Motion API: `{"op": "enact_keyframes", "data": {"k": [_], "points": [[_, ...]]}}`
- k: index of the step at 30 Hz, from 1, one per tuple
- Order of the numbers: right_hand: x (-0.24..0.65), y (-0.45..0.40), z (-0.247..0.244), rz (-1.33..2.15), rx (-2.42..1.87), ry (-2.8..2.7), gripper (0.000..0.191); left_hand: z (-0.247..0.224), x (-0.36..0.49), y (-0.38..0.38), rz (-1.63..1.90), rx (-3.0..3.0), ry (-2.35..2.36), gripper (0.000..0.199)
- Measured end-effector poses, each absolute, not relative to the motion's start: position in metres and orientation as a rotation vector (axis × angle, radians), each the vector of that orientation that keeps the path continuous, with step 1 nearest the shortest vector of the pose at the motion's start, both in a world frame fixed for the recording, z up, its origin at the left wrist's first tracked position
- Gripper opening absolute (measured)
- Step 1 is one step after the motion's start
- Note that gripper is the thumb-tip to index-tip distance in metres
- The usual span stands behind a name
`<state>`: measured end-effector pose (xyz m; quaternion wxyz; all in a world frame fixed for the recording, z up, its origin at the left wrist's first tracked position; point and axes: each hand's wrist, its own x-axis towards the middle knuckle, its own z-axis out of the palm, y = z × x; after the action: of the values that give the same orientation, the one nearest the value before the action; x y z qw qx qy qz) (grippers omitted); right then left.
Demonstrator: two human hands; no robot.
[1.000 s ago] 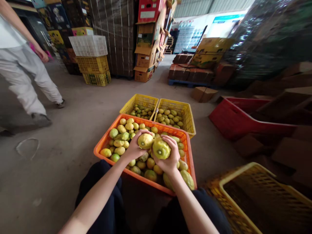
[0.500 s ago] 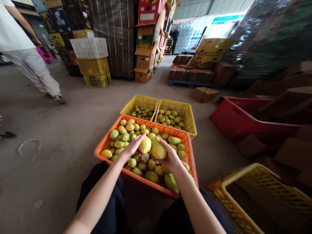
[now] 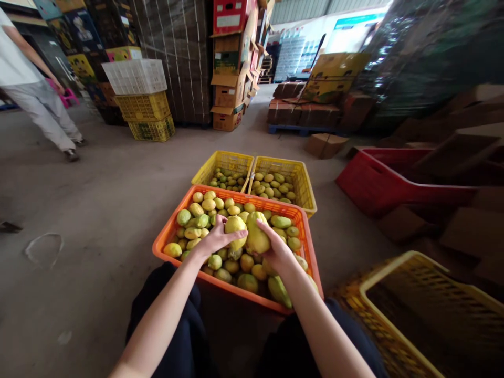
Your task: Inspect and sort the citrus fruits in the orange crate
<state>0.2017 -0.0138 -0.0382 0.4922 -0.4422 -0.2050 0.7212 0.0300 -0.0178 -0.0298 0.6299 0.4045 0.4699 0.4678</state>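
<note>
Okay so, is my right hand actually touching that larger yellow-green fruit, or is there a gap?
Touching. The head view shows the right hand curled against the right side of the larger fruit, with no gap visible.

Yellow-green fruit — orange crate

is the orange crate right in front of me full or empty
Mostly full: yellow-green fruits spread across nearly all of the orange crate, though some inner wall shows above them at the back.

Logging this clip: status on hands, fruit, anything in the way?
Left fingers around smaller fruit; right fingers around larger fruit. Both held over orange crate. Nothing visibly in the way.
</note>
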Motion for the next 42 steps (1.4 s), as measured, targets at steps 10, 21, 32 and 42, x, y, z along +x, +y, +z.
{"op": "enact_keyframes", "data": {"k": [10,21,32,42], "points": [[0.219,-0.014,-0.022,1.751,-0.776,-0.445,0.020,-0.015,0.035,-0.012,1.309,0.425,0.638,0.032],[0.217,-0.011,-0.008,1.580,-1.003,-0.108,0.023,-0.011,0.037,-0.014,1.202,0.218,0.711,0.035],[0.225,-0.011,-0.012,1.671,-1.020,-0.124,0.022,-0.005,0.038,-0.011,1.111,0.122,0.758,0.052],[0.226,-0.006,-0.020,1.655,-1.087,-0.021,0.016,-0.005,0.036,-0.008,1.207,0.042,0.799,0.040]]}}
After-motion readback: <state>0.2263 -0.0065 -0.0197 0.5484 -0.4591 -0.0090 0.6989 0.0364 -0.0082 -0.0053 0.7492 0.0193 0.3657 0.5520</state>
